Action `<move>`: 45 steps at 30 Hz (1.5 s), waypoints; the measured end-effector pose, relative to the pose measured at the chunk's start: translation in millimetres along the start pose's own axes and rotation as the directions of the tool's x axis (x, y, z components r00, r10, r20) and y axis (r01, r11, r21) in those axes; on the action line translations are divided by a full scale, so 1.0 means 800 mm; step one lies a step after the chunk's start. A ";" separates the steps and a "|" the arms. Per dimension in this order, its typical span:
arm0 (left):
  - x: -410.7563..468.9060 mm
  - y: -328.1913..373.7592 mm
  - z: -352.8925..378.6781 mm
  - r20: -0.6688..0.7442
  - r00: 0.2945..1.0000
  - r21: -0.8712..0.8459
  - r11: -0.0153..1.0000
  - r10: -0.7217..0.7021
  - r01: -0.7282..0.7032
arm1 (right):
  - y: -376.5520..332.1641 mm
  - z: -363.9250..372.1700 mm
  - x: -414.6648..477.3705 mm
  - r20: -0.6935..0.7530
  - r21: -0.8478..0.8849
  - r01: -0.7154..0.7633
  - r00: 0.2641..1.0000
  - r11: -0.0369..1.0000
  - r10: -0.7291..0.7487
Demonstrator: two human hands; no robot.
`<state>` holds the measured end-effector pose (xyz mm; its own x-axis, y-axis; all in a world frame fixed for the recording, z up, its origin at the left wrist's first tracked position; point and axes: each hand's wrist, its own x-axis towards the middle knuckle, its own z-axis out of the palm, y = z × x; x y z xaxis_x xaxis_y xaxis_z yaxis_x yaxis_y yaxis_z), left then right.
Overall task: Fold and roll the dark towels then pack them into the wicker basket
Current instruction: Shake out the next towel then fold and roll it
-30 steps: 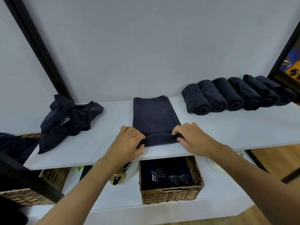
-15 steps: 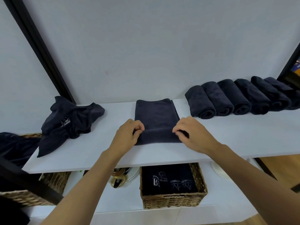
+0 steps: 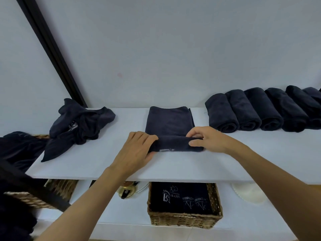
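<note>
A folded dark towel (image 3: 169, 120) lies flat in the middle of the white shelf (image 3: 107, 159), its near end turned into a short roll (image 3: 175, 145). My left hand (image 3: 137, 150) grips the roll's left end, and my right hand (image 3: 206, 139) grips its right end. Several rolled dark towels (image 3: 250, 112) stand in a row on the shelf to the right. A crumpled dark towel (image 3: 78, 126) lies on the shelf to the left. Below the shelf, a wicker basket (image 3: 184, 219) holds rolled towels with white print.
A second wicker basket (image 3: 43, 195) with dark cloth (image 3: 19, 148) sits at the lower left. A brass object (image 3: 126, 190) and a white plate (image 3: 250, 192) rest on the lower surface. A black post (image 3: 50, 49) slants up the wall behind.
The towel's near end has been rolled further away from me, so the roll is thicker and the flat part shorter. Both hands moved forward with it.
</note>
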<state>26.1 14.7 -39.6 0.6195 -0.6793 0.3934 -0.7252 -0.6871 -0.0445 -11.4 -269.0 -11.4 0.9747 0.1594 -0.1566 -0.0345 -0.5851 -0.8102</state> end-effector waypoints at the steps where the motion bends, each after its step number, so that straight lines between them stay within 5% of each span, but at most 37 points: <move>1: 0.004 -0.001 -0.001 0.016 0.999 -0.068 0.997 -0.036 0.037 | -0.002 -0.005 0.003 0.026 0.046 -0.041 0.999 0.998 0.039; 6: 0.042 -0.022 -0.016 0.199 0.972 -0.225 0.959 -0.129 0.173 | -0.010 -0.019 0.016 -0.036 -0.074 -0.043 0.999 0.996 0.041; 9: 0.070 -0.032 -0.017 0.310 0.941 -0.162 0.968 -0.133 0.190 | -0.013 -0.011 0.015 -0.216 -0.381 0.159 0.942 0.911 -0.255; 11: 0.082 -0.038 -0.013 0.363 0.919 -0.158 0.962 -0.153 0.222 | -0.015 0.002 0.011 -0.156 -0.549 0.262 0.901 0.794 -0.405; 15: 0.100 -0.049 -0.011 0.470 0.866 -0.221 0.927 -0.171 0.303 | -0.011 0.011 0.024 -0.143 -0.609 0.185 0.931 0.771 -0.336; 17: 0.105 -0.051 -0.009 0.416 0.890 -0.198 0.937 -0.187 0.289 | -0.013 0.005 0.038 -0.173 -0.501 0.168 0.942 0.849 -0.288; 20: 0.098 -0.050 -0.002 0.021 0.988 -0.180 0.972 -0.152 0.153 | -0.016 -0.006 0.060 -0.180 -0.350 0.092 0.970 0.932 -0.163; 22: 0.083 -0.051 0.006 -0.114 0.993 -0.086 0.996 -0.018 0.008 | -0.018 -0.012 0.072 -0.166 -0.287 0.014 0.984 0.958 -0.064; 27: 0.076 -0.063 0.023 0.018 0.998 0.031 0.997 0.068 -0.069 | -0.032 -0.020 0.092 -0.187 -0.357 -0.097 0.982 0.929 0.030; 30: 0.098 -0.068 0.017 0.067 0.997 -0.053 0.998 0.031 -0.027 | -0.033 -0.003 0.087 -0.297 -0.628 0.002 0.924 0.778 -0.242; 33: 0.119 -0.079 0.014 0.227 0.973 -0.217 0.971 -0.047 0.097 | -0.023 0.018 0.070 -0.235 -0.733 0.167 0.848 0.660 -0.476; 38: 0.152 -0.093 0.010 0.401 0.913 -0.279 0.939 -0.076 0.201 | -0.029 0.002 0.091 -0.185 -0.691 0.069 0.946 0.719 -0.268; 42: 0.150 -0.086 0.019 0.105 0.987 -0.215 0.966 -0.119 0.140 | -0.038 -0.031 0.131 -0.114 -0.431 -0.027 0.993 0.902 -0.024; 45: 0.141 -0.086 0.029 0.054 0.996 -0.241 0.967 -0.071 0.082 | -0.042 -0.048 0.153 -0.052 -0.317 -0.081 0.996 0.945 0.067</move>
<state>153.3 -20.6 -13.3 0.6849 -0.6418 0.3451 -0.7229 -0.6581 0.2107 117.8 -260.1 18.0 0.9803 0.0779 -0.1813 -0.0411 -0.8180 -0.5738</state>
